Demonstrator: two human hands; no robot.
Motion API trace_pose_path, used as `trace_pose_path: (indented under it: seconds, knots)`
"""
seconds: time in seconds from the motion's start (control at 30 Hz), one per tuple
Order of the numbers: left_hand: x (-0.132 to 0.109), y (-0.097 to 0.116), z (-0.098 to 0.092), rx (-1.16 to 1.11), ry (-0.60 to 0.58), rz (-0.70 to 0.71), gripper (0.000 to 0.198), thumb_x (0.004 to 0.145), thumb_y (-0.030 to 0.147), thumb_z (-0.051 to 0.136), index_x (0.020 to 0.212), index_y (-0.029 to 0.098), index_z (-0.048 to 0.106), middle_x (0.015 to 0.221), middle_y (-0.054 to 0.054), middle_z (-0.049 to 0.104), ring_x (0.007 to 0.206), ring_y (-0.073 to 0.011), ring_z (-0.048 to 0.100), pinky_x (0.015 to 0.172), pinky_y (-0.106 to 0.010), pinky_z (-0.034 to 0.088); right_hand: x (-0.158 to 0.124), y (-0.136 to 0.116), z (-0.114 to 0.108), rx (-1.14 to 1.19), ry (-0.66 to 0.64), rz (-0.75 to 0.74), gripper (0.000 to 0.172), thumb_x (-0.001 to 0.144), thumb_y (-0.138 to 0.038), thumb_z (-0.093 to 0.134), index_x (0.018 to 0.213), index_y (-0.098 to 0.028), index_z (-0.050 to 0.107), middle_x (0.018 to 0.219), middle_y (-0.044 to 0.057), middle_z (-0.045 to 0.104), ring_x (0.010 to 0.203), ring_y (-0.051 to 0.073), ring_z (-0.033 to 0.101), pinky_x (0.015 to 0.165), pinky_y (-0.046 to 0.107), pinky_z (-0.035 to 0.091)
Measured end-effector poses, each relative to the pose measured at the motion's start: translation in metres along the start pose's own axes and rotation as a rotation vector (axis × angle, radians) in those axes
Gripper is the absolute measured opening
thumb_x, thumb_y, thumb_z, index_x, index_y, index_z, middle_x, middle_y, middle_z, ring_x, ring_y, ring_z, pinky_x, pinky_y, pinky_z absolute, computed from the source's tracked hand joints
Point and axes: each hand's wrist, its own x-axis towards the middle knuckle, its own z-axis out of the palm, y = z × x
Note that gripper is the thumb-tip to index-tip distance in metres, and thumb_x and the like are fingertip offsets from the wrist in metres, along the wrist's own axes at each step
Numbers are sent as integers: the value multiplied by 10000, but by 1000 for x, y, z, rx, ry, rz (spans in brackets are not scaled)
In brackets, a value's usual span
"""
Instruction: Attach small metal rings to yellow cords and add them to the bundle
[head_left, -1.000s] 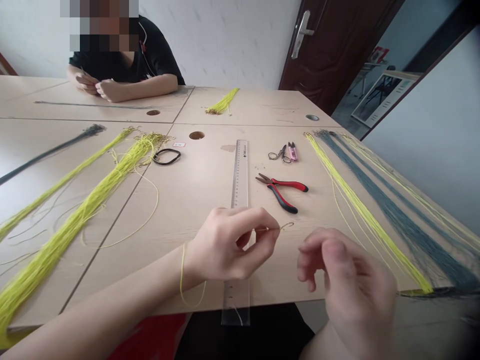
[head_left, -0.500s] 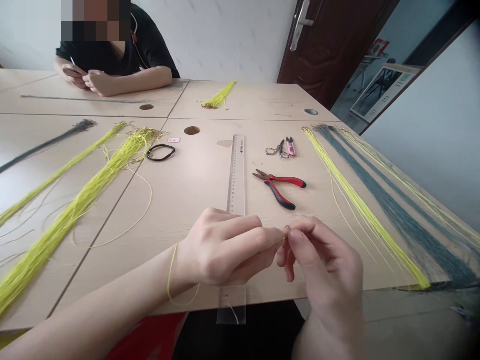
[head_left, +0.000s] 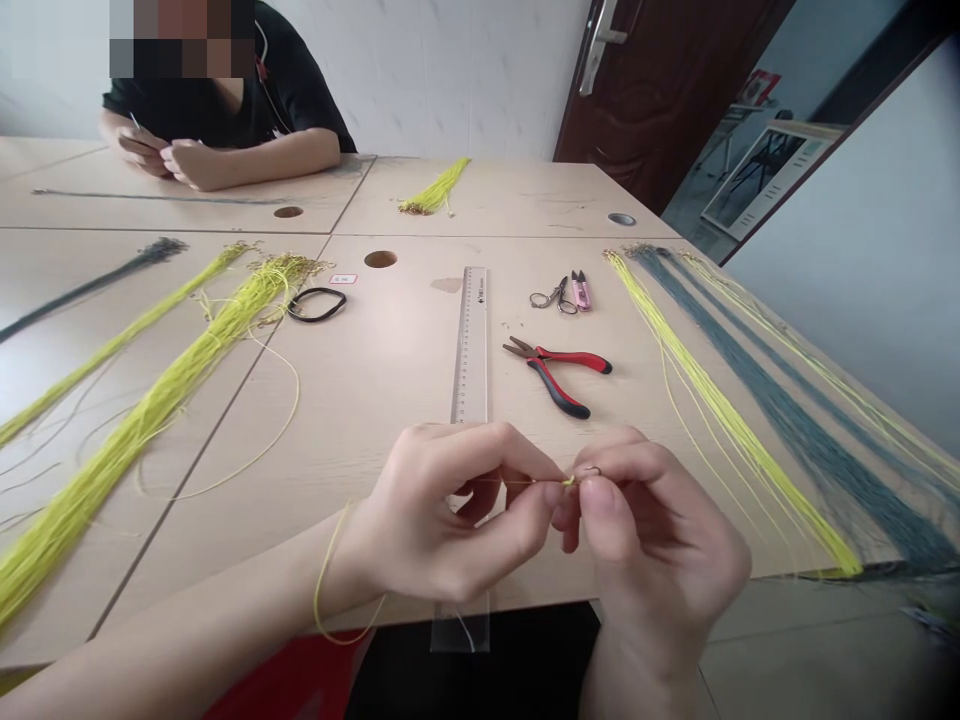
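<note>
My left hand (head_left: pixel 439 510) pinches a thin yellow line (head_left: pixel 525 481) between thumb and forefinger, and a loop of the same yellow cord (head_left: pixel 330 575) hangs over that wrist. My right hand (head_left: pixel 652 530) meets it, its thumb and fingertips closed on a small gold-coloured fishing hook (head_left: pixel 592 471) at the line's end. The hook's bend shows just above my right fingers, while its shank is partly hidden. Below my hands lies a clear steel-edged ruler (head_left: pixel 471 350), its lower part behind them.
Flat-nose pliers with red-black handles (head_left: pixel 559 370), small scissors (head_left: pixel 550 297) and a pink thread snipper (head_left: pixel 580 290) lie beyond my hands. Yellow and grey line bundles (head_left: pixel 142 420) spread across the wooden table (head_left: pixel 390 370). A co-worker's hands (head_left: pixel 146 150) work at the far side.
My right hand has moved left from an open pose and closed on the hook. My two hands now nearly touch. The view has tilted slightly upward.
</note>
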Motion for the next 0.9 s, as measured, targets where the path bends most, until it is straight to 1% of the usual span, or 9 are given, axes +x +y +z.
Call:
trace_pose_path:
  seconds: [0.13,0.37,0.5,0.67,0.9]
  knots:
    - [1,3,0,-49,5,-65,116,787,64,550,765,177,557,547,31,552,411,-47,335,333,-175,289,0,2,1,-8,13,-40,126,812,-100,554,743,-196,596,639,-16,536,517,103,482,447,239,381]
    - [0,4,0,-67,12,-98,115,779,66,564,754,178,556,510,48,491,406,-39,304,330,-173,264,-1,3,2,2,40,-64,126,792,-90,560,739,-200,592,638,-22,534,516,102,484,446,253,377]
    - [-1,4,0,-84,20,-101,122,775,64,570,751,182,550,491,53,462,400,-40,294,328,-175,258,-1,2,1,-5,-7,-60,132,794,-87,560,773,-208,608,641,-16,546,524,106,480,452,260,384]
    - [-1,4,0,-75,25,-95,126,768,62,569,735,182,549,493,47,478,392,-42,291,315,-175,255,-1,3,2,-20,27,-82,115,789,-101,572,755,-208,600,629,-12,544,504,108,477,440,259,378]
    - [2,6,-1,-67,21,-94,110,769,69,560,723,168,555,492,44,481,403,-40,312,325,-170,259,-1,3,3,-18,24,-87,112,792,-102,564,745,-201,585,624,-18,531,506,104,481,439,253,376]
